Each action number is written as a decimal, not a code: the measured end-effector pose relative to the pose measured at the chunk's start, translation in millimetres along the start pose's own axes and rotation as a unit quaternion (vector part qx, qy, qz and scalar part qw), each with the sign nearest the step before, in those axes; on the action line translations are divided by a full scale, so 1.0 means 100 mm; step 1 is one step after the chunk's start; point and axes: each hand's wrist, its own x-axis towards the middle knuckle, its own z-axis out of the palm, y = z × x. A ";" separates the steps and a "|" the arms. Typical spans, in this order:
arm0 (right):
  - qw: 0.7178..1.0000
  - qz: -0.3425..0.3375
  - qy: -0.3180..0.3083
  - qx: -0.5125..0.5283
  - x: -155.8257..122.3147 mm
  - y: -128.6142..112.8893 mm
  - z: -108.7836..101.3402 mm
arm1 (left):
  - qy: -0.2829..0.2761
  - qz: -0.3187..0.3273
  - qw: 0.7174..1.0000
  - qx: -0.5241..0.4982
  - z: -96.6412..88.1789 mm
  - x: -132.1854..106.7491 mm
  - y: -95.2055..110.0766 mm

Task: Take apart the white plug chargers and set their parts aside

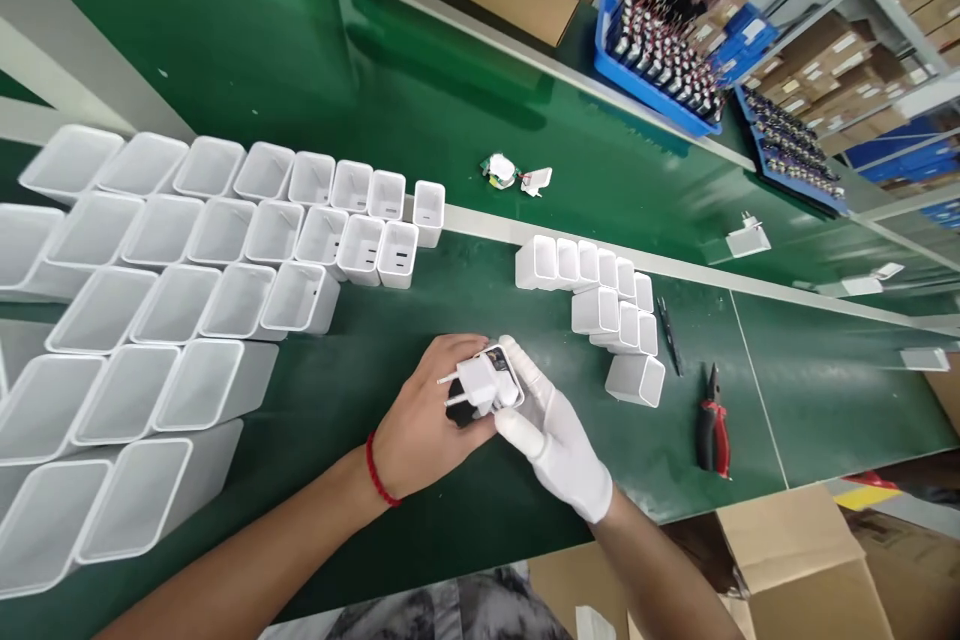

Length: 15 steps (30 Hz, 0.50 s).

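Bare left hand (431, 410) and gloved right hand (562, 445) pinch a white housing (517, 384), two-pin plug (477, 384) at its open end, near the workbench (420, 550) front edge.

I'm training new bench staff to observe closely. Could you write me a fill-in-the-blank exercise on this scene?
1. The right hand wears a white ____.
2. A ____ bracelet circles the wrist of the left hand.
3. The white plug between the hands shows ____ metal pins.
4. The pliers lie on a ____ bench top.

Missing words: glove; red; two; green.
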 end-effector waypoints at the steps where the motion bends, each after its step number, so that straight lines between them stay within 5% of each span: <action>1: 0.999 0.008 0.010 0.034 0.03 0.00 0.01 | -0.025 -0.006 1.000 -0.007 -0.04 0.01 0.02; 6: 0.997 -0.002 0.034 0.069 0.09 0.02 -0.01 | -0.118 -0.089 0.989 -0.024 -0.19 0.05 0.07; 9: 0.997 0.002 0.013 0.081 0.09 0.01 -0.03 | -0.108 -0.135 0.985 -0.006 -0.21 0.05 0.09; 15: 0.999 -0.037 0.012 0.019 0.12 -0.04 -0.01 | -0.024 -0.097 0.992 -0.081 -0.15 0.01 0.12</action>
